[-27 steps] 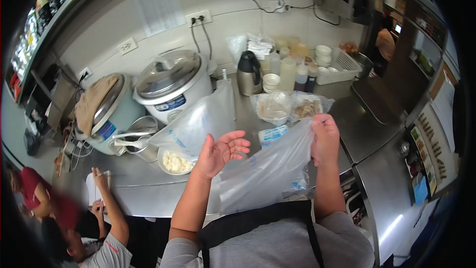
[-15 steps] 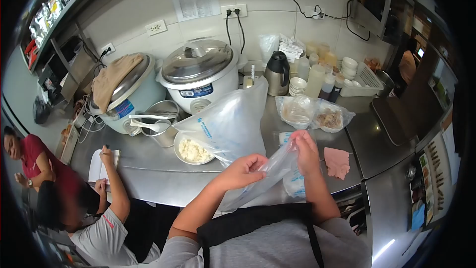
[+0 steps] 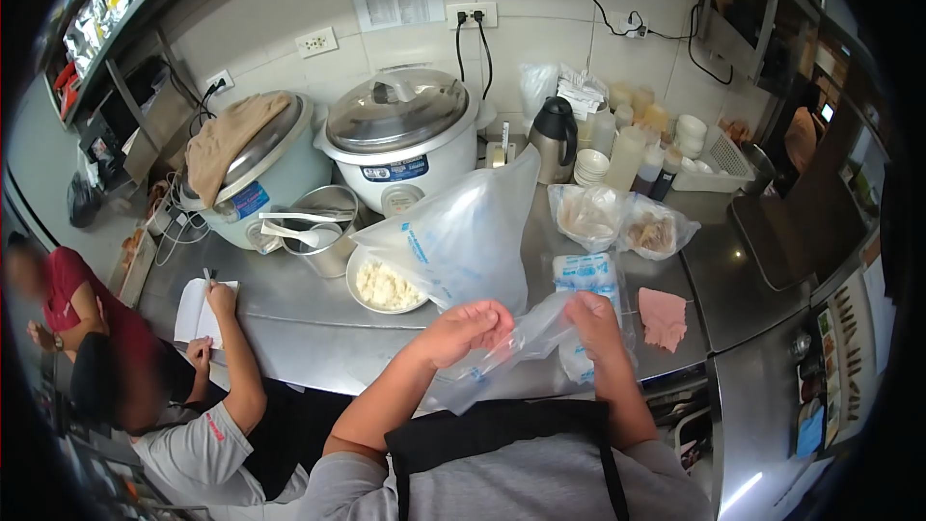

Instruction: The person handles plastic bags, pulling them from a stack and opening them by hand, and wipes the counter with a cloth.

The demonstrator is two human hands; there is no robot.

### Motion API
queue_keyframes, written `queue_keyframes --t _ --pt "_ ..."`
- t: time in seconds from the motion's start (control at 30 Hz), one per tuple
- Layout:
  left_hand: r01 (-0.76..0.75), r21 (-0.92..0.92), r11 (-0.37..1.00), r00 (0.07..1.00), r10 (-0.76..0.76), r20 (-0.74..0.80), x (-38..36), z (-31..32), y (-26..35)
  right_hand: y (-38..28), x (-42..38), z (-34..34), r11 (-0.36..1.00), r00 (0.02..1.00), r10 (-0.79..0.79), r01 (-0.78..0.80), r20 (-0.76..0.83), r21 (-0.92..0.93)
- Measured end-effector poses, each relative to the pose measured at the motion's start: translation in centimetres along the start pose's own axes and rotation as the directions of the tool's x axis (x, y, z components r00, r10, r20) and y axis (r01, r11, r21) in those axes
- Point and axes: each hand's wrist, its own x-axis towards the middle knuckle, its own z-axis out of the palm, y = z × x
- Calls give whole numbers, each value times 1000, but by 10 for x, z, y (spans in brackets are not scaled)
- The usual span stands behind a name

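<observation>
Between my two hands a thin clear plastic bag (image 3: 526, 345) hangs in front of my apron. My left hand (image 3: 467, 332) is closed, its fingertips pinching the bag's left side. The right hand (image 3: 592, 324) grips the bag's upper right corner between thumb and fingers. Just beyond my left hand stands a larger, puffed-out plastic bag (image 3: 463, 241) with blue print. It partly overlaps a white bowl (image 3: 358, 300) of white rice (image 3: 384, 284). A pack of folded plastic bags (image 3: 586, 275) lies behind my right hand, and a pink cloth (image 3: 663, 318) is to its right.
Two rice cookers (image 3: 397, 145) stand at the back, near a metal pot (image 3: 333, 256) with spoons. A thermos (image 3: 553, 140), bottles (image 3: 627, 159) and bagged food (image 3: 659, 227) sit farther right. At left, a person (image 3: 193, 444) writes in a notebook (image 3: 201, 315) beside another person (image 3: 82, 299).
The bag between my hands has come slightly lower, and my right hand has moved down, uncovering more of the folded bag pack. The view has shifted a little.
</observation>
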Motion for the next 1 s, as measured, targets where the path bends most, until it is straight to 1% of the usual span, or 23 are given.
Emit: queue_keyframes --t 0.03,0.1,0.13,0.17,0.2,0.3,0.4,0.43,0.47,0.5,0.57,0.6,0.7,0.73,0.8,0.9,1.0 --pt "-51 127 991 996 60 -67 0 3 -1 0 -2 5 1000 1000 3 -3 -7 10" --pt "-122 379 917 965 200 -172 3 15 -2 0 -4 20 1000 1000 10 -9 -23 28" --pt "-161 563 810 954 274 -121 2 22 0 2 -5 24 999 1000 8 -8 14 37" --pt "-195 721 664 940 336 -55 1 28 2 5 -6 27 999 999 4 -7 52 46" --pt "-221 845 486 924 382 22 1 32 3 9 -7 30 998 996 0 -5 91 56" --pt "-367 908 201 841 490 232 4 24 -8 21 -10 38 999 988 31 -24 148 -48" --pt "-297 954 51 802 555 220 4 22 -7 19 -12 43 999 965 38 -36 259 -15" --pt "-252 934 252 834 546 77 3 21 -9 15 -14 46 998 963 57 -59 265 -2" --pt "-200 874 443 859 509 -62 1 19 -11 8 -16 50 997 960 75 -81 270 9" --pt "-143 775 615 876 444 -191 0 17 -13 3 -16 53 994 957 93 -103 276 20" --pt "-154 569 808 888 366 -278 0 10 -14 9 -14 51 998 987 10 0 161 -62" --pt "-156 447 881 895 318 -312 1 5 -15 11 -13 51 993 994 -36 48 105 -107" --pt "-120 392 912 934 238 -267 1 -2 -18 2 -13 45 995 997 5 4 82 -99" --pt "-129 575 808 918 317 -239 1 1 -18 2 -12 43 994 995 3 8 100 -109" --pt "-117 856 503 884 446 -141 0 11 -17 4 -14 41 991 991 6 12 134 -131" --pt "-277 930 241 852 510 121 4 14 -16 7 -15 40 987 993 12 8 120 -164" --pt "-297 904 308 864 491 116 6 5 -21 9 -16 44 991 996 -2 14 84 -135"
